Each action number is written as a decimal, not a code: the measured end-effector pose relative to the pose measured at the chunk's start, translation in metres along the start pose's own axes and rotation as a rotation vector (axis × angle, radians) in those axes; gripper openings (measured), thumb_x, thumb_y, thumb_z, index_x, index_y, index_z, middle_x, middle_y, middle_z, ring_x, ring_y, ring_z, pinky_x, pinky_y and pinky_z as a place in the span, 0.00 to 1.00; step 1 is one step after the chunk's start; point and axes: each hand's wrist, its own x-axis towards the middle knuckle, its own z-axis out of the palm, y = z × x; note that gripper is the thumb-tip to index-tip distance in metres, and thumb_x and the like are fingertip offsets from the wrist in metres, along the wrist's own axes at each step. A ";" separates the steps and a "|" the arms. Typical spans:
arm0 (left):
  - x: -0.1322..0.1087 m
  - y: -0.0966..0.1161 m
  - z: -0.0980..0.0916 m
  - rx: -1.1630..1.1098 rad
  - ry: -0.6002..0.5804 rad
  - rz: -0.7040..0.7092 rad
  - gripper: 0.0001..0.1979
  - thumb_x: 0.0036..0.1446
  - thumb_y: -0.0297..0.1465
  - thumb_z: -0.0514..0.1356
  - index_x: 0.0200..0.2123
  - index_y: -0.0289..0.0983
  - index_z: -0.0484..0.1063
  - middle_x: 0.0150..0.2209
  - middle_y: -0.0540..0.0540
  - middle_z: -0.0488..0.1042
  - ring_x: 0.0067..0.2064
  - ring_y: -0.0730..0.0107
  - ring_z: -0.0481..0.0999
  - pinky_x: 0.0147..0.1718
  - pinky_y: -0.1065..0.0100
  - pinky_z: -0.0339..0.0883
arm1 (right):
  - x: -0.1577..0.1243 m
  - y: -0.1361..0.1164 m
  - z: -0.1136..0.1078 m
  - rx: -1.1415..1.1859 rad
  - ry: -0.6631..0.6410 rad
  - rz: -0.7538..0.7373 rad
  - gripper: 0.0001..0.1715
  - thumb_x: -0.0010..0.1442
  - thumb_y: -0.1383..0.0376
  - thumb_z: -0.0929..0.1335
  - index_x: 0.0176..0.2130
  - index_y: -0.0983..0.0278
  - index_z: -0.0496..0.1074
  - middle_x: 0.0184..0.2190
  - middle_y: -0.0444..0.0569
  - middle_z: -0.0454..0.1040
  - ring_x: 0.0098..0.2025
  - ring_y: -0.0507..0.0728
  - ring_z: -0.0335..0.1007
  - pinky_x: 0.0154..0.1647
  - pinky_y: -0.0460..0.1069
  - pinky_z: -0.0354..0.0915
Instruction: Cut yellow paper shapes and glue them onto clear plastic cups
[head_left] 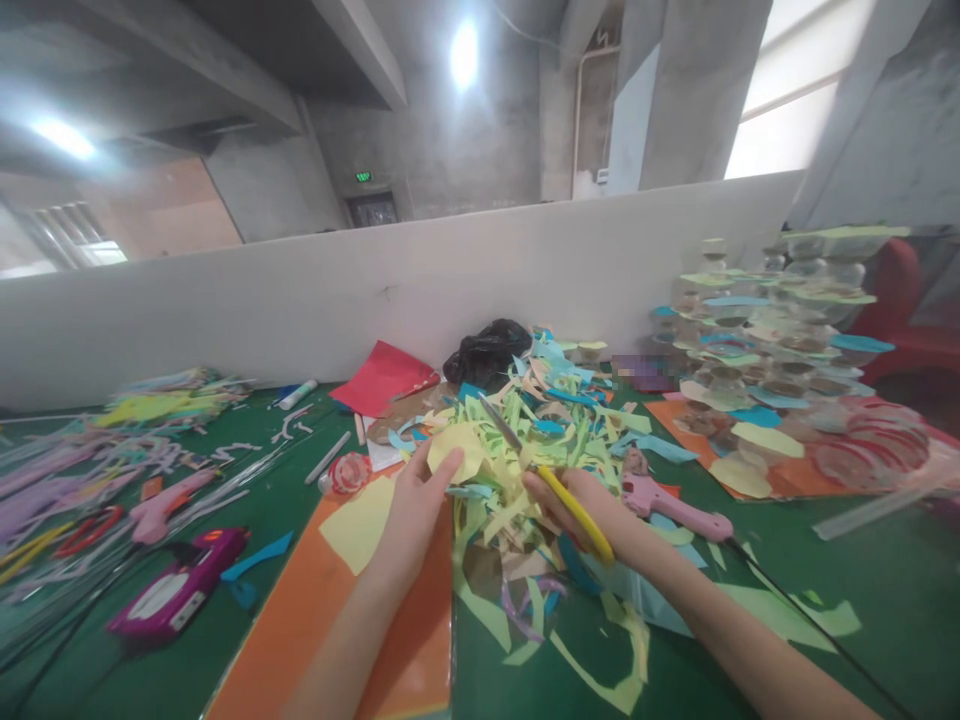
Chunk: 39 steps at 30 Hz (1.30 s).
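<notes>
Right hand (pixel 571 508) wrapped tight on yellow-handled scissors (pixel 586 516); left hand (pixel 414 510) fingers spread, resting on yellow paper (pixel 454 450).

Blades (pixel 499 420) angle to upper left over the paper scrap pile (pixel 525 480) at frame centre, near the left fingers (pixel 450 462); can't tell if they're open. Left forearm lies on orange card (pixel 322 610). Pink glue gun (pixel 667 500) sits just right of the right hand, black cord (pixel 810 620) running lower right beside the right forearm. Risks: paper slipping on loose scraps could bring the blades onto the left fingers; the forearm catching the cord could drag the gun, and its nozzle is a burn risk if powered, can't tell. Green table (pixel 885 545) is littered, so blades could snag scraps.
</notes>
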 end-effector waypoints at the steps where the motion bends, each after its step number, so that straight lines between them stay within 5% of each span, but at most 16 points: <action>1: 0.001 -0.001 -0.001 0.001 0.020 -0.002 0.28 0.57 0.43 0.63 0.59 0.40 0.69 0.56 0.41 0.74 0.56 0.55 0.73 0.54 0.59 0.64 | 0.000 0.000 -0.001 -0.011 0.026 0.016 0.33 0.61 0.37 0.57 0.23 0.60 0.58 0.16 0.41 0.60 0.18 0.52 0.58 0.20 0.47 0.54; 11: 0.005 0.001 -0.005 0.134 0.135 0.104 0.26 0.57 0.45 0.62 0.55 0.38 0.71 0.54 0.41 0.75 0.55 0.57 0.72 0.55 0.59 0.62 | 0.006 -0.013 0.000 -0.308 0.239 -0.042 0.07 0.60 0.64 0.67 0.31 0.64 0.69 0.27 0.51 0.73 0.32 0.60 0.69 0.29 0.49 0.54; 16: 0.002 0.002 -0.004 0.319 0.074 0.151 0.23 0.57 0.45 0.61 0.53 0.39 0.72 0.52 0.42 0.75 0.54 0.57 0.72 0.56 0.59 0.59 | -0.003 -0.028 0.001 -0.304 0.344 -0.132 0.16 0.68 0.60 0.60 0.33 0.63 0.71 0.34 0.54 0.76 0.38 0.62 0.71 0.35 0.52 0.60; 19: -0.001 0.006 0.000 0.360 0.019 0.152 0.22 0.56 0.44 0.61 0.51 0.39 0.73 0.52 0.42 0.75 0.54 0.56 0.71 0.56 0.60 0.59 | -0.009 -0.032 -0.001 -0.180 0.374 -0.216 0.18 0.67 0.53 0.61 0.47 0.61 0.70 0.46 0.52 0.75 0.40 0.59 0.72 0.40 0.52 0.65; 22: -0.004 0.009 0.005 0.329 -0.003 0.135 0.22 0.54 0.43 0.62 0.49 0.38 0.74 0.52 0.41 0.75 0.56 0.56 0.71 0.55 0.61 0.61 | -0.008 -0.034 -0.001 0.046 0.296 -0.300 0.32 0.61 0.49 0.66 0.59 0.60 0.62 0.56 0.54 0.69 0.48 0.59 0.70 0.48 0.54 0.67; 27: -0.007 0.006 0.009 0.214 -0.083 0.140 0.22 0.53 0.44 0.62 0.47 0.37 0.74 0.50 0.40 0.75 0.54 0.54 0.72 0.52 0.59 0.64 | -0.001 -0.037 0.002 0.303 0.068 -0.284 0.28 0.61 0.51 0.67 0.54 0.63 0.67 0.46 0.53 0.75 0.43 0.58 0.72 0.44 0.52 0.67; 31: -0.008 0.007 0.009 0.219 -0.142 0.143 0.22 0.56 0.44 0.60 0.49 0.37 0.75 0.50 0.40 0.75 0.54 0.55 0.72 0.54 0.60 0.63 | 0.000 -0.036 0.001 0.358 0.030 -0.337 0.16 0.63 0.55 0.66 0.44 0.63 0.72 0.37 0.47 0.77 0.39 0.55 0.72 0.40 0.49 0.65; 39: -0.009 0.010 0.008 0.257 -0.193 0.133 0.21 0.58 0.44 0.59 0.49 0.39 0.76 0.51 0.41 0.75 0.54 0.57 0.72 0.53 0.62 0.63 | -0.001 -0.031 0.000 0.357 0.019 -0.311 0.15 0.65 0.56 0.64 0.41 0.63 0.72 0.36 0.46 0.77 0.37 0.55 0.71 0.37 0.48 0.63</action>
